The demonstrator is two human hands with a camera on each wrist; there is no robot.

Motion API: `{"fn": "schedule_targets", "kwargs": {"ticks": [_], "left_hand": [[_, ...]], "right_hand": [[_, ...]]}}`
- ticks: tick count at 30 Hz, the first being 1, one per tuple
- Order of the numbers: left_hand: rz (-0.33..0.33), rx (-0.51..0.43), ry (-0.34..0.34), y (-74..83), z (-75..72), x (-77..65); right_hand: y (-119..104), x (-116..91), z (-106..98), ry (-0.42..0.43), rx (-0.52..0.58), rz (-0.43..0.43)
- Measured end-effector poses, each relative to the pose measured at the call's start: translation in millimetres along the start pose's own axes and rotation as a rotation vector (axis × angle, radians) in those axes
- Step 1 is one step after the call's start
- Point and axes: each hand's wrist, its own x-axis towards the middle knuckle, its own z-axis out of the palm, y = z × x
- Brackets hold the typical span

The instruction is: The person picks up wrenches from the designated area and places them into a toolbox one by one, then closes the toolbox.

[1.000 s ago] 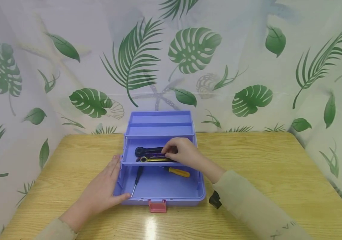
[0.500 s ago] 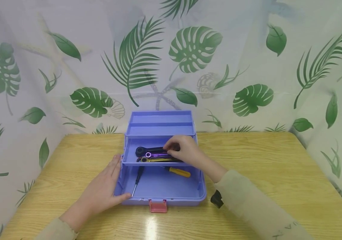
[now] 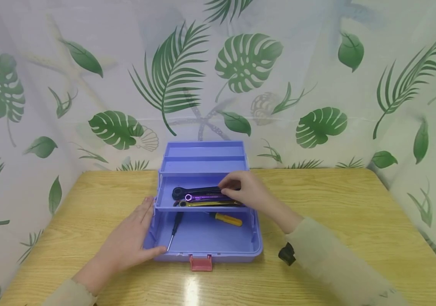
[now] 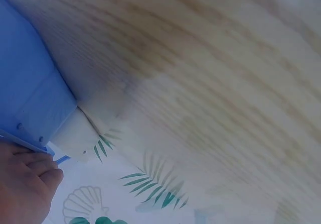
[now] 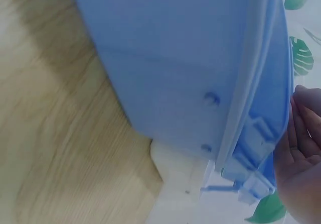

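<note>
In the head view, my left hand (image 3: 131,238) rests against the left side of a blue-purple toolbox (image 3: 206,257), its thumb at the front rim. My right hand (image 3: 246,191) is over the right part of the middle tray (image 3: 168,182), fingers loosely bent, with no held thing visible. Its fingertips are by the black wrench (image 3: 196,191); contact is unclear. A purple wrench (image 3: 204,198) and a yellow wrench (image 3: 210,203) lie beside it, ring ends left. The hand covers some right ends. Below lie a black-handled screwdriver (image 3: 176,225) and a yellow-handled tool (image 3: 228,219).
The toolbox stands open on a wooden table (image 3: 336,221) against a leaf-patterned backdrop (image 3: 279,127). An upper tray (image 3: 204,165) rises at the back. A pink latch (image 3: 201,263) hangs at the front. A small black object (image 3: 287,254) shows beside the right sleeve.
My right hand has shifted right along the tray, uncovering the purple wrench and more of the yellow and black ones. My left hand stays at the toolbox side.
</note>
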Motion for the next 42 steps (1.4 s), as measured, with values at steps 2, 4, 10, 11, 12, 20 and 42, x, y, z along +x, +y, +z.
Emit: {"fn": "schedule_targets", "kwargs": {"ticks": [2,4,10,11,12,20,42], "left_hand": [[0.0,-0.012,-0.005,-1.4,-1.8,0.6],[0.0,-0.018,-0.006,-2.7,-4.0,1.7],[-0.009,-0.031,0.011,-5.2,-11.0,8.3],[-0.017,-0.043,0.014,-5.4,-11.9,9.7],[-0.026,-0.058,0.017,-5.6,-12.5,11.4],[-0.074,-0.188,0.068,-9.7,-16.7,28.8],[-0.358,-0.63,0.105,-25.8,-17.9,80.4]], "right_hand": [[2,-2,-4,0.006,0.002,0.006],[5,-4,-8,0.018,0.007,0.006],[11,-6,-20,0.078,0.027,-0.013],[11,-7,-22,0.091,0.029,-0.015],[12,-7,-25,0.106,0.031,-0.015],[22,-6,-36,0.231,-0.005,-0.008],[59,-7,-30,0.284,0.106,0.233]]}}
